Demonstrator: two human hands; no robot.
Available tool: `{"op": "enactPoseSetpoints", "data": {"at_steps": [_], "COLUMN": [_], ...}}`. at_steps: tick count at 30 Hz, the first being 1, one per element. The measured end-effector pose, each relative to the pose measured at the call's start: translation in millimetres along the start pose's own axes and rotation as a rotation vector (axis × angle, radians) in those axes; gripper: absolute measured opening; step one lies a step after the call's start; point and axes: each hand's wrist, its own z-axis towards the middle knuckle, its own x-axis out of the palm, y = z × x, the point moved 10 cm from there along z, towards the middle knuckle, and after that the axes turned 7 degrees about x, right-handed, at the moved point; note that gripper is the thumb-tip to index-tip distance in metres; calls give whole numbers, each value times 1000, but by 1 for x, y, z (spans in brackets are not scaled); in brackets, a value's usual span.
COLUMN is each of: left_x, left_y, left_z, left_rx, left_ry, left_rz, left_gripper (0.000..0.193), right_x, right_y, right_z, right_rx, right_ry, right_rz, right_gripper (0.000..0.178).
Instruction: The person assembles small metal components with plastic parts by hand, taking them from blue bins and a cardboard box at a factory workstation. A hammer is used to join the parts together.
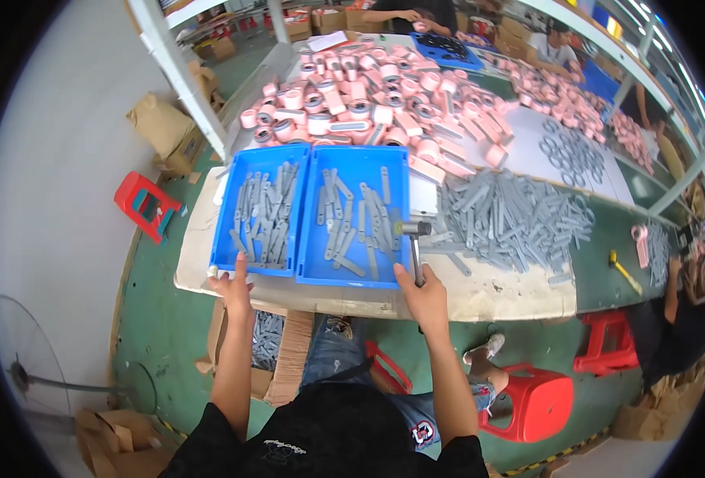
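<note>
My left hand (235, 291) is at the front edge of the left blue tray (223, 203), its fingers apart and one stretched over the rim toward the grey strips (265, 211) inside. I see nothing held in it. My right hand (426, 296) is closed round the handle of a small hammer (416, 253), held upright by the front right corner of the second blue tray (309, 239). The hammer's head (413, 229) has a pale face and a dark end. More flat grey strips (340, 215) lie loosely in that tray.
Behind the trays rises a heap of pink parts (360, 95). Right of them lie a pile of grey strips (504, 219), grey rings (571, 155) and a yellow hammer (625, 271). Red stools (532, 402) and an open carton (297, 358) stand below. Other people work at the far side and right.
</note>
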Motion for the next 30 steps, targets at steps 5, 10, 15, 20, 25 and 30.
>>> {"op": "enactPoseSetpoints", "data": {"at_steps": [5,10,15,20,25,30], "left_x": [-12,20,11,-16,-64,-127], "left_y": [3,24,3,-39,-61,-43], "left_z": [3,25,32,17,26,26], "left_rx": [-93,-171,-83,-41,-19,13], "left_ry": [-100,204,145,127,147,70], "left_rz": [-45,-202,-341,-470,-528,-450], "left_gripper": [91,57,56,51,47,46], "right_x": [34,51,58,44,-8,-44], "right_y": [-12,1,-10,0,10,13], "right_z": [-2,-4,-10,-20,-26,-36], "right_rx": [194,204,256,323,346,331], "right_ry": [172,247,230,272,207,187], "right_rz": [320,315,461,604,573,441], "right_gripper": [29,18,13,10,13,21]}}
